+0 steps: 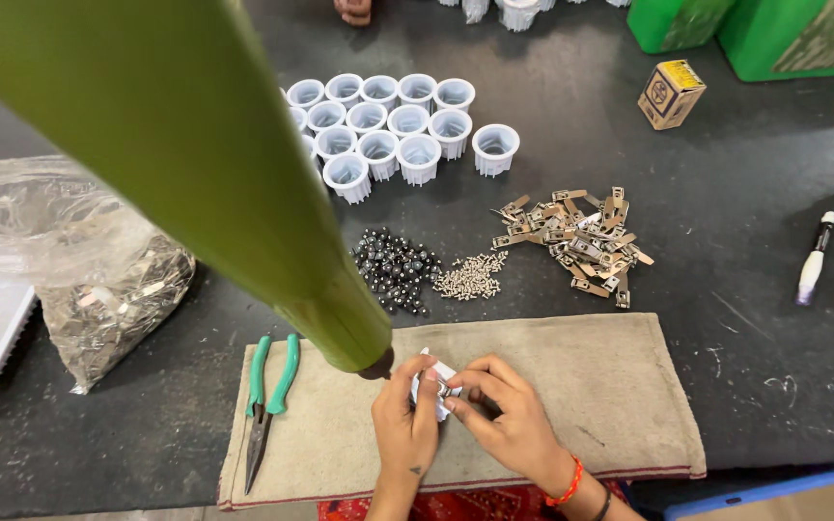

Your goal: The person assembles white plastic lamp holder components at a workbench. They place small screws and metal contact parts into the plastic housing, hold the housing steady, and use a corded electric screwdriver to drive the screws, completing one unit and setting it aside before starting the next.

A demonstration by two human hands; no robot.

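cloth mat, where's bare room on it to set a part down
Right half of the cloth mat, right of the hands, is bare. A narrow strip lies between the pliers and the left hand. Crowded above: screws, metal clips.

— How many of those white ribbed cups (pixel 390 130) do you count beyond the cloth (pixel 571 386)?

— Fifteen or so in the cluster; the big green cone (pixel 185 154) hides a few, so I can't be exact. One more sits in the hands.

— Pliers?

— One pair, green-handled (pixel 267 400), on the cloth's left end.

— And the heaps beyond the cloth?

— Three: dark balls (pixel 395 268), small screws (pixel 470 276), metal clips (pixel 576 241). Too many to count.

— Anything else?

— One bag of metal parts (pixel 98 280) left of the cloth, one marker (pixel 815 259) right of it, one small yellow box (pixel 671 94), two green containers (pixel 755 29).
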